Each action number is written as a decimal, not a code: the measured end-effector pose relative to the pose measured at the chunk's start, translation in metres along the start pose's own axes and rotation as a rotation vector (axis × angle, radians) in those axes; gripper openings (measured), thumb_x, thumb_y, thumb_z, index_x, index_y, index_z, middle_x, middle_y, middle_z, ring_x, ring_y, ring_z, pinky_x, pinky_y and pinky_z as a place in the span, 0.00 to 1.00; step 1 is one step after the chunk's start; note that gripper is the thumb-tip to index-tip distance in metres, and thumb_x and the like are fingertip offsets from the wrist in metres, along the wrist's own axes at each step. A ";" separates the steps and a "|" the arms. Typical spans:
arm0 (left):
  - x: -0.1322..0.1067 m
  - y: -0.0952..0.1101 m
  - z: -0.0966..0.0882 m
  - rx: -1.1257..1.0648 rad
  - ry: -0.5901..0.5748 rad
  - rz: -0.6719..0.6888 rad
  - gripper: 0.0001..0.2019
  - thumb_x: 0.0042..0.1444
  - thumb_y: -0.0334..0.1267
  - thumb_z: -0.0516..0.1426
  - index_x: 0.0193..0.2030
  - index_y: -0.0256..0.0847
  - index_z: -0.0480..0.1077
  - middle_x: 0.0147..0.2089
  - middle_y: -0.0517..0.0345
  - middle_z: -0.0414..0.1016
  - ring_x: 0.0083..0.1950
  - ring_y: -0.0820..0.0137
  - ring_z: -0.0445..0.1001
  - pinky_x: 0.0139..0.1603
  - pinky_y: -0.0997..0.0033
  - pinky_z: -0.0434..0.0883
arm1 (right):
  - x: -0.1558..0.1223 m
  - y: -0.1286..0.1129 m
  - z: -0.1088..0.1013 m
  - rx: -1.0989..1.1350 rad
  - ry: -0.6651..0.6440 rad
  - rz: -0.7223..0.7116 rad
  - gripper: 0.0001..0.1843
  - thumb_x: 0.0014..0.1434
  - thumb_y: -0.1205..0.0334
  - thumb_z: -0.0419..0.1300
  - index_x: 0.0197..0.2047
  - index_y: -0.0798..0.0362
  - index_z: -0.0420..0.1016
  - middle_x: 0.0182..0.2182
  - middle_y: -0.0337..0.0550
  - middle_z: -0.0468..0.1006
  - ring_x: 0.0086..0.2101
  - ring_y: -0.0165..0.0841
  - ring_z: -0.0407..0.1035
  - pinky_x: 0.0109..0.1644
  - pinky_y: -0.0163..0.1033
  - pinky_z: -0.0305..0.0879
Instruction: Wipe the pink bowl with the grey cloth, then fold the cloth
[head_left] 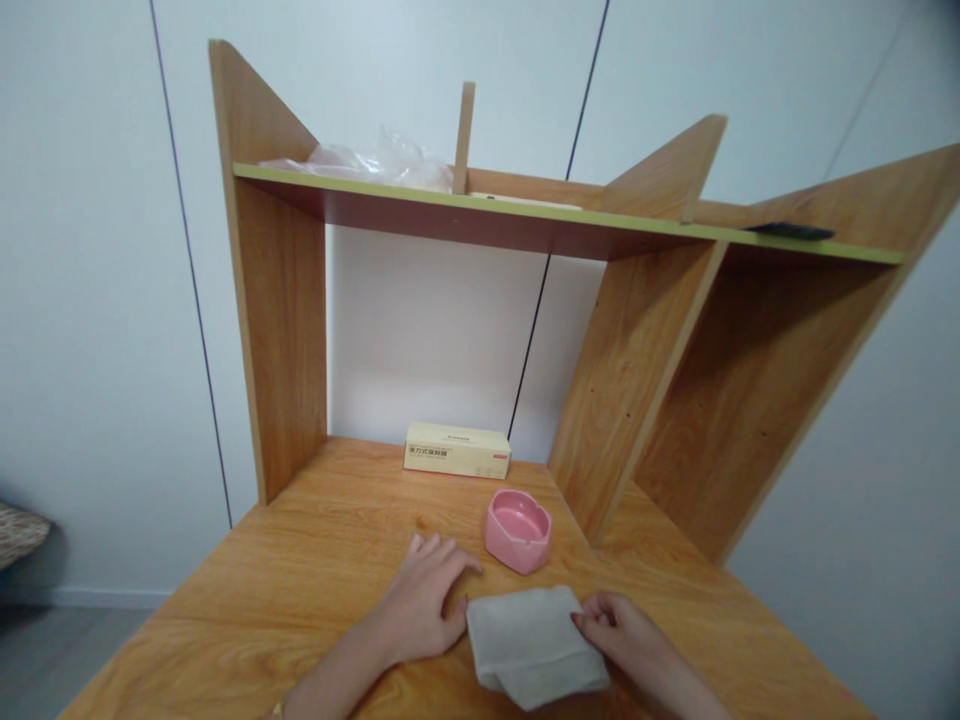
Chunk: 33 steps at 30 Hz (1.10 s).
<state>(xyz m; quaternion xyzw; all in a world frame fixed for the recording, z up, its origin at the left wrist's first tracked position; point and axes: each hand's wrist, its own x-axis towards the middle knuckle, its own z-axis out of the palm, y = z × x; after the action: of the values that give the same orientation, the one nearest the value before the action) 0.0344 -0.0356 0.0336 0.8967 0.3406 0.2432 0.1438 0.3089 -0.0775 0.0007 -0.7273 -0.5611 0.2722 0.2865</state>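
Note:
A folded grey cloth (534,640) lies on the wooden desk (300,580) between my hands. My right hand (616,630) pinches the cloth's right edge between thumb and fingers. On the other side, my left hand (433,600) rests with its fingers apart, and its thumb is at the cloth's left edge; whether it presses on the fabric I cannot tell. Just behind the cloth stands a pink angular ashtray (517,530) with a notched rim. Nothing shows inside its bowl.
A cream-coloured box (456,450) with printed lettering stands at the back of the desk. Wooden shelf panels (281,340) rise around it. Overhead, the shelf (420,210) holds a clear plastic bag (382,163) and a dark flat object (791,231).

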 end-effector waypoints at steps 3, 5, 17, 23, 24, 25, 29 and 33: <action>-0.001 0.005 -0.002 0.013 -0.023 0.115 0.21 0.47 0.26 0.49 0.48 0.49 0.64 0.40 0.57 0.65 0.43 0.64 0.60 0.45 0.64 0.55 | 0.009 0.005 -0.004 -0.024 0.081 -0.006 0.12 0.42 0.54 0.57 0.17 0.50 0.60 0.14 0.34 0.65 0.22 0.30 0.61 0.24 0.32 0.52; -0.002 0.007 0.000 0.028 -0.064 0.159 0.22 0.46 0.25 0.49 0.47 0.51 0.65 0.38 0.58 0.65 0.42 0.64 0.61 0.42 0.65 0.55 | 0.012 0.008 -0.006 -0.058 0.116 -0.007 0.12 0.43 0.54 0.57 0.17 0.50 0.60 0.14 0.35 0.65 0.22 0.30 0.62 0.24 0.33 0.52; 0.005 -0.022 0.007 -0.026 0.121 -0.112 0.12 0.51 0.28 0.47 0.38 0.41 0.68 0.40 0.54 0.72 0.44 0.63 0.67 0.47 0.63 0.60 | -0.020 -0.076 0.007 -0.269 0.370 -0.364 0.12 0.55 0.60 0.46 0.40 0.53 0.65 0.38 0.48 0.71 0.37 0.37 0.67 0.41 0.39 0.61; 0.009 -0.047 0.014 -0.081 0.249 -0.206 0.12 0.53 0.30 0.46 0.39 0.40 0.69 0.42 0.52 0.73 0.45 0.64 0.69 0.48 0.64 0.63 | -0.044 -0.133 0.088 -0.265 -0.100 -0.752 0.13 0.52 0.72 0.47 0.36 0.51 0.70 0.36 0.42 0.71 0.40 0.33 0.64 0.45 0.36 0.59; 0.009 -0.051 0.014 -0.098 0.260 -0.218 0.13 0.53 0.31 0.46 0.40 0.40 0.69 0.42 0.52 0.73 0.46 0.64 0.69 0.49 0.64 0.63 | -0.044 -0.135 0.099 -0.252 -0.151 -0.753 0.15 0.52 0.73 0.47 0.39 0.51 0.70 0.39 0.42 0.71 0.42 0.33 0.63 0.48 0.36 0.58; 0.009 -0.054 0.015 -0.118 0.270 -0.232 0.13 0.54 0.31 0.47 0.40 0.40 0.70 0.43 0.52 0.73 0.46 0.64 0.69 0.50 0.64 0.63 | -0.044 -0.135 0.108 -0.241 -0.185 -0.739 0.17 0.52 0.74 0.47 0.41 0.52 0.70 0.42 0.43 0.71 0.44 0.33 0.63 0.50 0.36 0.58; 0.010 -0.064 0.015 -0.191 0.297 -0.288 0.13 0.55 0.33 0.47 0.41 0.39 0.71 0.44 0.52 0.74 0.47 0.65 0.70 0.51 0.66 0.64 | -0.040 -0.132 0.126 -0.250 -0.215 -0.633 0.23 0.53 0.74 0.45 0.52 0.57 0.65 0.52 0.49 0.65 0.54 0.36 0.55 0.57 0.40 0.51; 0.010 -0.064 0.017 -0.236 0.303 -0.306 0.14 0.57 0.37 0.46 0.41 0.38 0.71 0.43 0.53 0.75 0.46 0.66 0.72 0.48 0.70 0.66 | -0.039 -0.130 0.125 -0.249 -0.325 -0.629 0.31 0.53 0.66 0.50 0.61 0.61 0.52 0.60 0.49 0.54 0.59 0.37 0.46 0.63 0.42 0.40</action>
<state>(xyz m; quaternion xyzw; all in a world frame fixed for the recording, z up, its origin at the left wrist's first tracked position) 0.0152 0.0164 -0.0040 0.7651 0.4593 0.3883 0.2300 0.1249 -0.0751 0.0112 -0.4960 -0.8240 0.2126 0.1728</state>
